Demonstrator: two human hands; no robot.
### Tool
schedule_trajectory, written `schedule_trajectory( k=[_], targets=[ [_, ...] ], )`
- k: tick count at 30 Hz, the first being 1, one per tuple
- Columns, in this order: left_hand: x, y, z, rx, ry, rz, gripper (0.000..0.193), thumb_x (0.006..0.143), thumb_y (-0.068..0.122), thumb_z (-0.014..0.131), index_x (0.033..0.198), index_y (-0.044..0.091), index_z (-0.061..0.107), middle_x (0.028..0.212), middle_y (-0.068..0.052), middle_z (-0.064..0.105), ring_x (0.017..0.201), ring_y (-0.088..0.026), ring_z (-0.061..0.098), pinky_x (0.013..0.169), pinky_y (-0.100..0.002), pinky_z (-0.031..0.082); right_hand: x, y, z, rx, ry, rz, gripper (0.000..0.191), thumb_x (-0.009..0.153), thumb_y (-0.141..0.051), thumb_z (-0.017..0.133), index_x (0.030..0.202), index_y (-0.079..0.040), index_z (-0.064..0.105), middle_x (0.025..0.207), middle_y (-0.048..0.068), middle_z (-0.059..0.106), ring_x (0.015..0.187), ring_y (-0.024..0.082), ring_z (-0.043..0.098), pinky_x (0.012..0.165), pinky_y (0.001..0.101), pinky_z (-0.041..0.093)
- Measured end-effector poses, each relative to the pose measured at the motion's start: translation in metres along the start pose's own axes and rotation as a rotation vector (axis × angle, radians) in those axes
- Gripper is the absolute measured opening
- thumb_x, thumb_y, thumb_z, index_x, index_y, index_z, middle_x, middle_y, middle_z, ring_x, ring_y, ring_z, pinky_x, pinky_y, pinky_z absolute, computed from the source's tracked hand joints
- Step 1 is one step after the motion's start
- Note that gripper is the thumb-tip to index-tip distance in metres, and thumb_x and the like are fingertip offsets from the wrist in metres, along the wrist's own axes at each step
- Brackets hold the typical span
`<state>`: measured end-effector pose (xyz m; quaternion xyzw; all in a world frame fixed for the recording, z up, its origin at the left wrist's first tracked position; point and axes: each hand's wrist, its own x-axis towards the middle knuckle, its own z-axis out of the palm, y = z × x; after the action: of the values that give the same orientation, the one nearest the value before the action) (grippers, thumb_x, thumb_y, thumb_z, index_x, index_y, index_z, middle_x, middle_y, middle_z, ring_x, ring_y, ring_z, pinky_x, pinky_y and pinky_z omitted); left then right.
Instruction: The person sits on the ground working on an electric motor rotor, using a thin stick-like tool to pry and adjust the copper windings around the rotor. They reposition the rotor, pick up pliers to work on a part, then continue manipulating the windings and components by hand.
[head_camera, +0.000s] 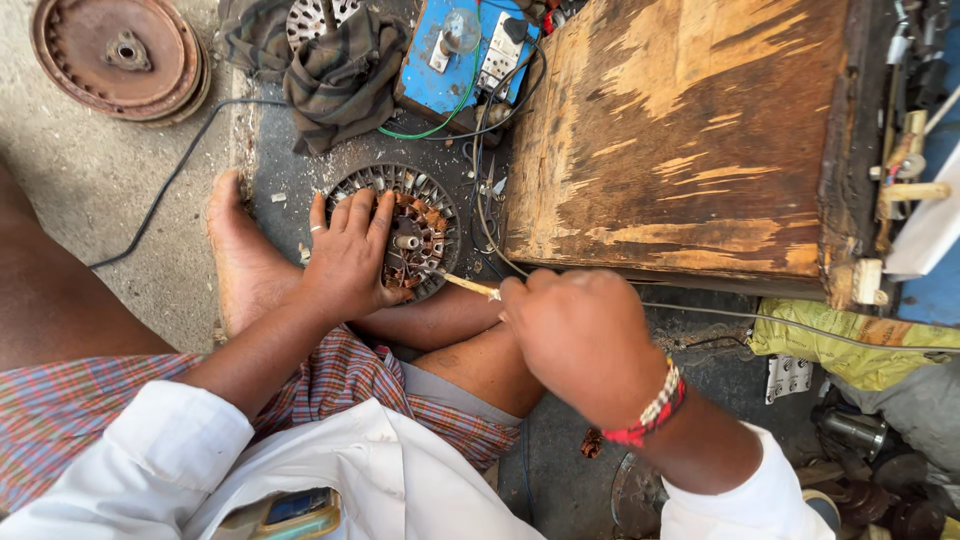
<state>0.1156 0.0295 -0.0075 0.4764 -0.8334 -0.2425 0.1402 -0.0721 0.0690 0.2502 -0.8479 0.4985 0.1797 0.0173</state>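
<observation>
Beyond our left hand (348, 255), up and well to its left, two rusty round covers (120, 55) lie stacked on the concrete floor (80, 180), and a black cable (170, 185) runs across the floor between them and the hand. Our left hand lies flat, fingers spread, on the left half of a round motor stator (400, 232) with copper windings, pressing it down; the hand is open, gripping nothing. Our bare foot (235, 250) rests just left of this hand, touching the stator's edge or very near it. Above the hand, a striped dark cloth (340, 75) is bunched beside a blue electrical board (450, 60) with green and black wires.

Just right of the left hand, a thin wooden stick (468, 285) reaches from the stator's windings to our right hand (580, 335). The right hand is closed in a fist around the stick's near end, and a red and white beaded band sits on its wrist. Above and to the right of this hand stands a worn wooden bench (690, 140), its top scraped and stained. Right of the hand, past the bench's lower edge, a crumpled yellow bag (850, 345) lies among metal parts.
</observation>
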Motion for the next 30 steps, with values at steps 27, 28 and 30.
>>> schedule_trajectory(
  k=[27,28,30],
  targets=[
    [-0.037,-0.001,-0.039,-1.081,0.079,-0.506,0.042,0.112,0.033,0.057,0.112,-0.007,0.067,0.093,-0.029,0.062,0.082,-0.049,0.060,0.075,-0.050,0.046,0.029,-0.043,0.208,0.744,0.491,0.300,0.027,0.090,-0.017,0.074,0.116,-0.009,0.074,0.112,0.009,0.070,0.105,0.028,0.066,0.093,0.0400,0.054],
    [-0.028,-0.002,-0.043,-0.899,0.111,-0.498,0.039,0.108,0.033,0.060,0.117,-0.005,0.066,0.094,-0.028,0.066,0.086,-0.047,0.063,0.078,-0.050,0.048,0.038,-0.038,0.205,0.699,0.488,0.269,0.029,0.087,-0.014,0.074,0.116,-0.009,0.074,0.112,0.009,0.069,0.105,0.030,0.065,0.093,0.0414,0.053],
    [-0.013,0.000,-0.048,-0.534,0.148,-0.471,0.040,0.102,0.032,0.064,0.125,0.000,0.065,0.097,-0.026,0.073,0.095,-0.041,0.071,0.082,-0.049,0.053,0.052,-0.035,0.202,0.625,0.454,0.202,0.028,0.082,-0.015,0.076,0.110,-0.010,0.075,0.107,0.008,0.067,0.103,0.029,0.064,0.090,0.0418,0.052]
  ],
)
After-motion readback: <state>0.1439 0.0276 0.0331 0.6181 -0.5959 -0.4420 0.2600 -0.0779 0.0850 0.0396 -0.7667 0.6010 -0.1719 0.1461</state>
